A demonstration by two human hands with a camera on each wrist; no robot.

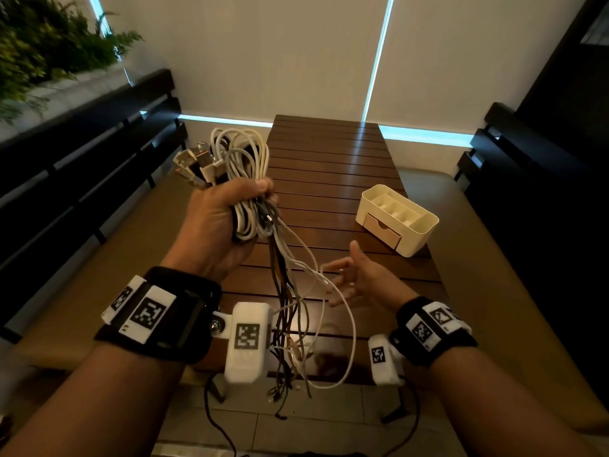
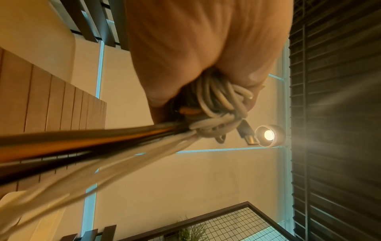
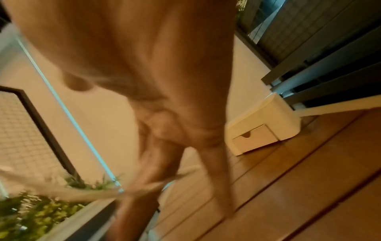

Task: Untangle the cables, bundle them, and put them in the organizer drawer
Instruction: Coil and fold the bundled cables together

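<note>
My left hand [image 1: 227, 212] is raised over the table's left edge and grips a thick bundle of white, grey and dark cables [image 1: 240, 159]. Loops and several plugs stick out above the fist; loose tails [image 1: 296, 324] hang down below it. The left wrist view shows the same cables [image 2: 216, 104] squeezed in the fist. My right hand [image 1: 356, 278] is lower and to the right, fingers spread and blurred, brushing a white strand [image 3: 86, 194] of the tails. The cream organizer [image 1: 397, 219] stands on the table at the right, its small drawer [image 3: 255, 138] closed.
A slatted wooden table [image 1: 329, 166] runs away from me. Cushioned benches with dark slatted backs [image 1: 85, 166] flank both sides. Green plants [image 1: 43, 44] sit at the upper left. Black wrist-camera leads [image 1: 217, 420] hang below the table's near edge.
</note>
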